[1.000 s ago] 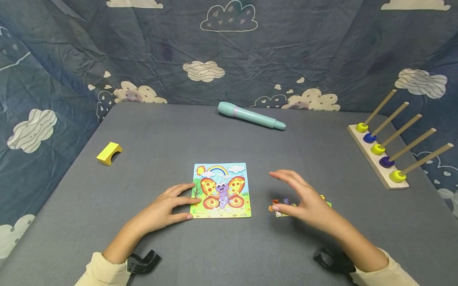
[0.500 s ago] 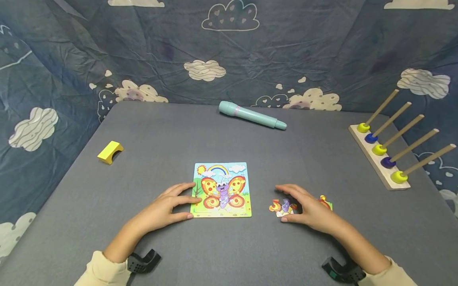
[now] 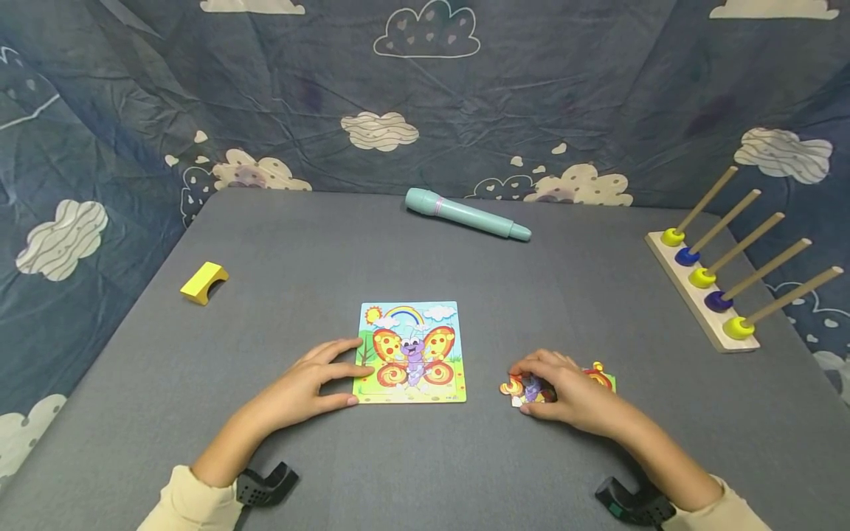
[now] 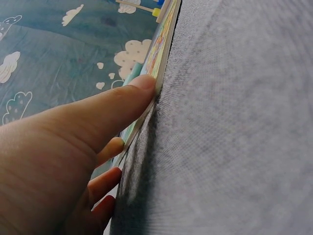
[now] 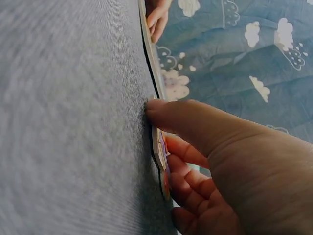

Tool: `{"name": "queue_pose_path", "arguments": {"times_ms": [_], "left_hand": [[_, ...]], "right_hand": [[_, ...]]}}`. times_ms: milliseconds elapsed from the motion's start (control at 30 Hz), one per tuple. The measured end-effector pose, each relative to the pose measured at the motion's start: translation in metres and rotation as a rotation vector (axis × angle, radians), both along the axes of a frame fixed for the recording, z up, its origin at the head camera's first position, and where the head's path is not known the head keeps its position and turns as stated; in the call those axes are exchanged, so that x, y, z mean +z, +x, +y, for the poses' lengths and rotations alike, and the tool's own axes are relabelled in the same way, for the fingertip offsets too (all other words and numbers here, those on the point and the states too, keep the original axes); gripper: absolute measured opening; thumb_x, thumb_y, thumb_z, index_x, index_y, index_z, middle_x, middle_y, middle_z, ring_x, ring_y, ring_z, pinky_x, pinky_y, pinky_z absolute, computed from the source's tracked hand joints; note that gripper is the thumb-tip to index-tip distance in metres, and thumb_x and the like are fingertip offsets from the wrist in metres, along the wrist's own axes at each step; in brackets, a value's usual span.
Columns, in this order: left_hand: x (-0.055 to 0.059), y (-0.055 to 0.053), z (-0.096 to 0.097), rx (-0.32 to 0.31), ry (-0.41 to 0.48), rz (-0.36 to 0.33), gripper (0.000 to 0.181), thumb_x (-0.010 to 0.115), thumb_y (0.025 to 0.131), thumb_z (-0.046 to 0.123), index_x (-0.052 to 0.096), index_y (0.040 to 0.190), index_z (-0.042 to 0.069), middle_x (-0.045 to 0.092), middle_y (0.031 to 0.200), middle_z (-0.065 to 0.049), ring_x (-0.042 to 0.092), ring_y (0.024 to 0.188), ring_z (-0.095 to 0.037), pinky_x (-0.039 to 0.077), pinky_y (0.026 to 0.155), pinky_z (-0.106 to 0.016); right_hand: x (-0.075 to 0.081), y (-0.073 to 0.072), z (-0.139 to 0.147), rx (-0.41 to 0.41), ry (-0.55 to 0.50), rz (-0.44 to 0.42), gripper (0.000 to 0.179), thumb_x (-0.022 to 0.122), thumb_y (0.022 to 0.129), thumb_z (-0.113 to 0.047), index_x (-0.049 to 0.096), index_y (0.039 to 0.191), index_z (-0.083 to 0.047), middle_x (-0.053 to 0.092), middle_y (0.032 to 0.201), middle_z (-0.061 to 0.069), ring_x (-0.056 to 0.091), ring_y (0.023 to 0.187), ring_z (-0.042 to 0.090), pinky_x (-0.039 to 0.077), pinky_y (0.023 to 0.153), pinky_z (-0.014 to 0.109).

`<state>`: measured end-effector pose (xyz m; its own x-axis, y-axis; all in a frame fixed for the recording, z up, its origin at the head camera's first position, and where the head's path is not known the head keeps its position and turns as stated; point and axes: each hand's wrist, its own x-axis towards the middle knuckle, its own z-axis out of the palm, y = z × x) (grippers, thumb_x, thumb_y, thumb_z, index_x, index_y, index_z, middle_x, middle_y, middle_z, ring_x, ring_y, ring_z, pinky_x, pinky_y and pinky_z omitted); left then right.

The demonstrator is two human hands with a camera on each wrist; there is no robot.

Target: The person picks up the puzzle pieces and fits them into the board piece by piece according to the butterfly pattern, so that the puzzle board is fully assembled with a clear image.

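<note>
In the head view a square butterfly picture puzzle (image 3: 415,354) lies flat on the grey table. My left hand (image 3: 308,387) touches its left side, the thumb by the lower corner and fingertips over the edge. To the right, my right hand (image 3: 571,391) pinches a puzzle piece (image 3: 533,389) with purple on it, between thumb and curled fingers. An orange swirl piece (image 3: 511,386) shows just left of it, and a red and green piece (image 3: 600,377) sticks out behind the hand. In the right wrist view the thumb (image 5: 166,115) presses the edge of thin pieces, low on the table.
A yellow arch block (image 3: 204,282) lies at the left. A teal toy microphone (image 3: 468,214) lies near the back edge. At the right stands a wooden peg rack (image 3: 704,295) with yellow and blue rings. Cloud-printed cloth (image 3: 319,88) hangs behind.
My right hand has come down from an open spread above the loose pieces, and its fingers have closed in on one. The left hand stays on the puzzle's edge.
</note>
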<state>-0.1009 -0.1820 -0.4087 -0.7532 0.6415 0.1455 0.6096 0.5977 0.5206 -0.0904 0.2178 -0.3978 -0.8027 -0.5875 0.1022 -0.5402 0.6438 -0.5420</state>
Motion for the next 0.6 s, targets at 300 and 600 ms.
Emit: {"name": "queue_pose_path", "arguments": {"times_ms": [300,600], "left_hand": [[0.002,0.0,0.0,0.002,0.001,0.005,0.04,0.068,0.079,0.034,0.062,0.117,0.025,0.038,0.137,-0.006,0.03,0.126,-0.026,0.029,0.095,-0.05],[0.003,0.001,0.001,0.005,-0.004,-0.01,0.039,0.067,0.079,0.035,0.061,0.117,0.026,0.038,0.137,-0.005,0.03,0.126,-0.025,0.029,0.096,-0.049]], "right_hand": [[0.012,0.002,-0.016,0.046,-0.042,0.148,0.039,0.076,0.07,-0.019,0.06,0.104,-0.011,0.057,0.102,-0.007,0.049,0.094,0.013,0.035,0.081,0.036],[0.039,-0.004,-0.063,0.157,-0.168,0.24,0.041,0.074,0.072,-0.021,0.06,0.11,-0.008,0.056,0.107,-0.005,0.049,0.098,0.014,0.032,0.081,0.034]]}}
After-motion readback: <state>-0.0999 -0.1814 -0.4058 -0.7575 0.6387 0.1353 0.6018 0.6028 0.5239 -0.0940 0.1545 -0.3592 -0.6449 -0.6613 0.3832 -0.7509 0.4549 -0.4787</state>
